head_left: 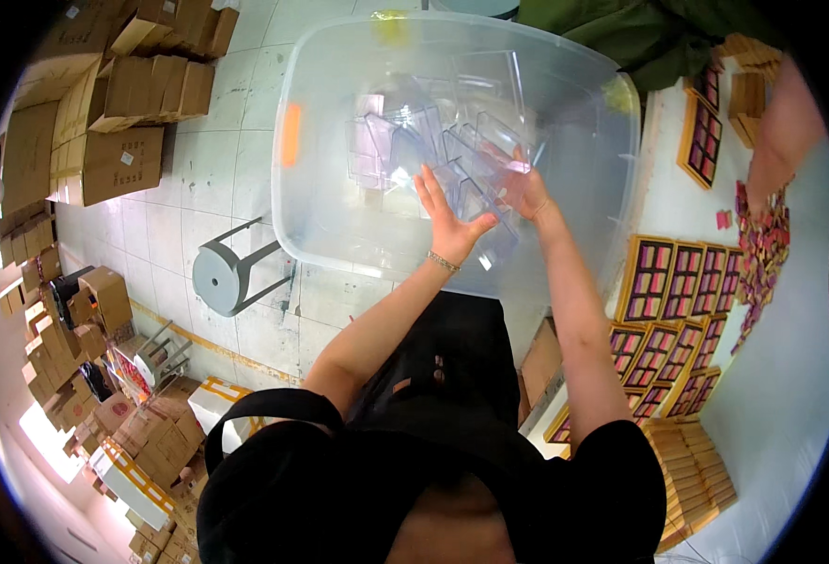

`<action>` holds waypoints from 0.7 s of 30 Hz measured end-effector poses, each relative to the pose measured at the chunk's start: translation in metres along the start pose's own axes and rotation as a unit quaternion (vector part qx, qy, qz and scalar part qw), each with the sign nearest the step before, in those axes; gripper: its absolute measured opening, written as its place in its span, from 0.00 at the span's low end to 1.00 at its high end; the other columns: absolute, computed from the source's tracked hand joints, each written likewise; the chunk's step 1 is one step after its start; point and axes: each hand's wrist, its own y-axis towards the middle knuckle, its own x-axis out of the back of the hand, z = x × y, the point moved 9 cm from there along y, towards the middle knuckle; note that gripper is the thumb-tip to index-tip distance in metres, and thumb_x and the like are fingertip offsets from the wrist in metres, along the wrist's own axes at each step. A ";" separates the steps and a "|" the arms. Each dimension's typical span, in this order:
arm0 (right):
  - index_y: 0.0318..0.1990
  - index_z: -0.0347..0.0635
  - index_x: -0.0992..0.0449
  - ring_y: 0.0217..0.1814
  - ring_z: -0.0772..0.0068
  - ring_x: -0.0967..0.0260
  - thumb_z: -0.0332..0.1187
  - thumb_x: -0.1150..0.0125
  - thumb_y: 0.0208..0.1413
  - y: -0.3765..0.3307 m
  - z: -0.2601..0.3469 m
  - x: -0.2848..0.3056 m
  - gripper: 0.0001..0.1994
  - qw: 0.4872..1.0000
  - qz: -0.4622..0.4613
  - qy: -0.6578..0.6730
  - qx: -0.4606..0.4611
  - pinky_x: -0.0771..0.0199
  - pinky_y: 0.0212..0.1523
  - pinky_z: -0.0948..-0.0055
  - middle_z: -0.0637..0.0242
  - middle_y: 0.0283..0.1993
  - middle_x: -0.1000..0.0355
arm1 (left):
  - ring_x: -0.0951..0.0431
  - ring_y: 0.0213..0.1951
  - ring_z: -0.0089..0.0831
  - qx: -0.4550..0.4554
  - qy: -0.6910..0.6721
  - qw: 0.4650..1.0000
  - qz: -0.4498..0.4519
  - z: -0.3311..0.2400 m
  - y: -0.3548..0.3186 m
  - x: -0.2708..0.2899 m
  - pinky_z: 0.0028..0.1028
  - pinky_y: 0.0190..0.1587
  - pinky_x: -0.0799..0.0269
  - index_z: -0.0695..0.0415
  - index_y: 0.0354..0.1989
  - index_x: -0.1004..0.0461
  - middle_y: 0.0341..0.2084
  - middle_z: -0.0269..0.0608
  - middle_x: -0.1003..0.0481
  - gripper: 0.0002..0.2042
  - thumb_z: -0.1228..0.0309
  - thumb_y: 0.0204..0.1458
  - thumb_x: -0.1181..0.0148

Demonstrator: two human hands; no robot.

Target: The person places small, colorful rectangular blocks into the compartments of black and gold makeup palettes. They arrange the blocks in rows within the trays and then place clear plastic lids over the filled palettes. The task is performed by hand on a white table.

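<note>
A large translucent plastic bin (294,202) stands in front of me, with several thin clear plastic covers (369,155) lying loosely inside, some tilted and overlapping. My left hand (452,227) is over the bin's near side, fingers stretched and thumb apart, against the edge of a group of covers. To its right, my right hand (530,191) has its fingers curled about the far side of the same group, partly seen through the plastic. The covers between my hands stand at a slant. Glare and overlap hide their exact number and edges.
A grey stool (219,278) stands left of the bin. Cardboard boxes (109,164) are stacked along the left. On the right table are trays of pink and dark pieces (648,273) and a loose pile (762,240), where another person's arm (786,141) reaches. Green cloth (612,33) lies beyond.
</note>
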 end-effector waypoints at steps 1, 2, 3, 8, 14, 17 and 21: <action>0.67 0.60 0.44 0.64 0.55 0.47 0.70 0.64 0.53 -0.012 0.007 -0.003 0.38 1.000 0.003 0.006 0.023 0.49 0.56 0.33 0.71 0.71 0.50 | 0.70 0.69 0.53 -0.018 0.000 1.000 0.004 -0.014 -0.004 0.000 0.49 0.66 0.58 0.56 0.69 0.73 0.67 0.62 0.77 0.68 0.41 0.27 0.27; 0.68 0.59 0.45 0.64 0.55 0.46 0.70 0.64 0.53 -0.022 0.018 -0.011 0.39 0.999 0.008 0.013 0.050 0.48 0.57 0.34 0.71 0.71 0.50 | 0.70 0.69 0.53 -0.039 0.001 0.999 0.009 -0.028 -0.003 0.001 0.49 0.66 0.58 0.56 0.69 0.73 0.67 0.62 0.77 0.69 0.39 0.25 0.28; 0.68 0.58 0.46 0.65 0.56 0.46 0.70 0.63 0.53 -0.033 0.028 -0.018 0.40 0.997 0.012 0.019 0.078 0.47 0.57 0.35 0.71 0.71 0.50 | 0.70 0.69 0.54 -0.062 0.003 0.998 0.014 -0.042 -0.003 0.002 0.50 0.66 0.57 0.56 0.69 0.73 0.67 0.62 0.77 0.70 0.37 0.24 0.29; 0.70 0.47 0.53 0.72 0.54 0.54 0.69 0.61 0.53 -0.093 0.067 -0.049 0.44 0.974 0.059 0.067 0.210 0.49 0.64 0.45 0.63 0.72 0.53 | 0.73 0.69 0.52 -0.129 0.033 0.990 0.046 -0.119 -0.033 0.009 0.52 0.65 0.59 0.53 0.70 0.74 0.68 0.57 0.76 0.72 0.34 0.20 0.30; 0.69 0.37 0.54 0.73 0.58 0.57 0.68 0.58 0.52 -0.236 0.106 -0.047 0.48 0.923 -0.010 0.091 0.373 0.53 0.68 0.55 0.55 0.72 0.54 | 0.77 0.69 0.55 -0.343 0.066 0.930 0.118 -0.253 -0.103 -0.019 0.58 0.64 0.68 0.53 0.70 0.75 0.67 0.60 0.80 0.71 0.32 0.22 0.32; 0.68 0.32 0.54 0.73 0.57 0.57 0.66 0.53 0.51 -0.338 0.102 -0.034 0.49 0.872 -0.077 0.099 0.473 0.59 0.71 0.61 0.50 0.70 0.52 | 0.80 0.68 0.56 -0.395 0.028 0.900 0.183 -0.293 -0.158 -0.054 0.56 0.65 0.74 0.53 0.70 0.74 0.66 0.63 0.80 0.71 0.33 0.23 0.32; 0.67 0.30 0.54 0.72 0.57 0.55 0.67 0.55 0.52 -0.477 0.041 0.050 0.49 0.748 -0.238 0.211 0.583 0.58 0.70 0.63 0.51 0.70 0.51 | 0.80 0.67 0.59 -0.464 -0.062 0.820 0.329 -0.341 -0.236 -0.144 0.57 0.64 0.73 0.52 0.70 0.73 0.66 0.65 0.79 0.70 0.33 0.23 0.31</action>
